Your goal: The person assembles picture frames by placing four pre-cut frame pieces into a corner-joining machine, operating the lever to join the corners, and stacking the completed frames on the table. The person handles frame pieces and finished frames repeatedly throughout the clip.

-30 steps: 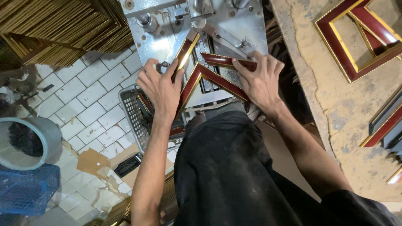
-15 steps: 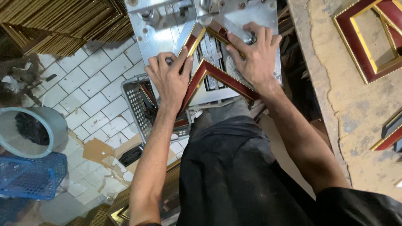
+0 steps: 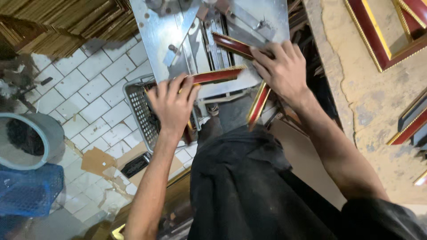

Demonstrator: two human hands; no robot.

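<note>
Person held red-and-gold frame moulding pieces on a metal machine plate, both hands on them.

L hand [image 3: 172,103] lay w/ fingers spread and pressed down over the near end of one moulding strip [image 3: 216,75], which ran along the near edge of the steel plate [image 3: 158,33]. R hand [image 3: 281,69] was curled, fingers pinching a second strip [image 3: 231,44] toward the plate's right edge; a third strip [image 3: 258,103] hung down off the near-right corner just under that hand, can't tell if gripped. Grey mesh basket [image 3: 138,109] sat below the plate's near-left corner on white tiled floor [image 3: 95,95]. Finished red-gold frame [image 3: 378,40] lay well apart on the dusty bench at right. Grey bucket [image 3: 27,140] and blue crate [image 3: 29,189] far left.
</note>
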